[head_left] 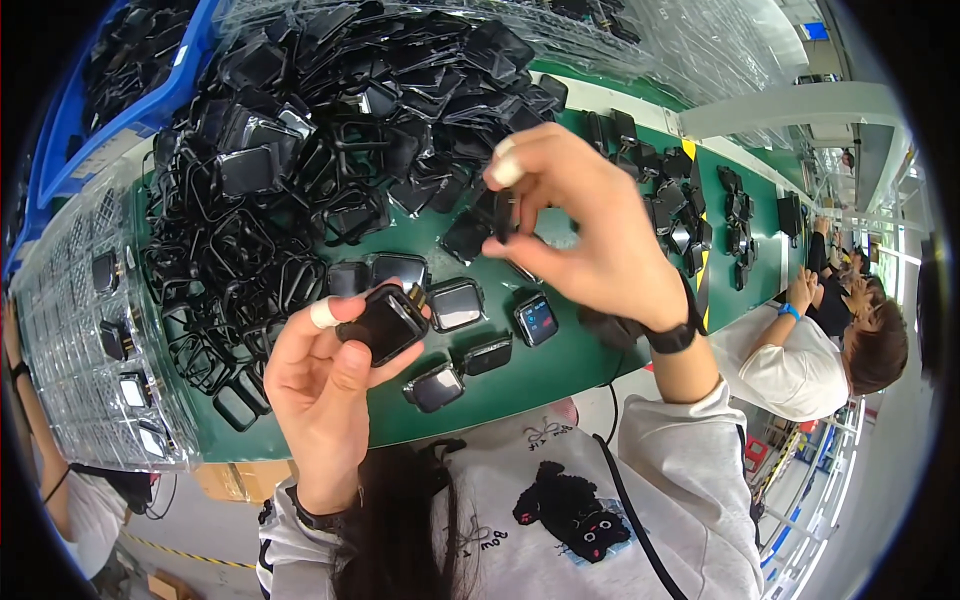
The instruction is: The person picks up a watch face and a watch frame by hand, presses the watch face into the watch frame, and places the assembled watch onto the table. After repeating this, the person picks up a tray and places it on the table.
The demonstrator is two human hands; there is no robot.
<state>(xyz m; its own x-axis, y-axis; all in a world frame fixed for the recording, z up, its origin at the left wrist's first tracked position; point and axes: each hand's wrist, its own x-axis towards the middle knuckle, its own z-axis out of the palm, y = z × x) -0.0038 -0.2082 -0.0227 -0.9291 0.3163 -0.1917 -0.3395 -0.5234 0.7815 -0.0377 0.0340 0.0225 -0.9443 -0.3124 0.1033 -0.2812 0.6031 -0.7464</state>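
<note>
My left hand (325, 400) holds a black square smartwatch body (392, 322) between thumb and fingers, its dark glossy face turned up. Just above and to the right, my right hand (600, 225) pinches a small, thin black piece (504, 214) seen nearly edge-on; its kind is unclear. White covers wrap a fingertip on each hand. Between and below the hands, several more watch bodies lie on the green table (330, 425). One watch (536, 319) has a lit screen; a dark-faced watch (456, 304) and a tilted one (435, 387) lie nearby.
A big heap of black watch frames (235, 270) and film-wrapped covers (250, 165) fills the back left. Beside it stand a blue bin (130, 130) and clear plastic trays (70, 330). More black parts (680, 215) lie right, near striped tape. A co-worker (800, 360) sits at right.
</note>
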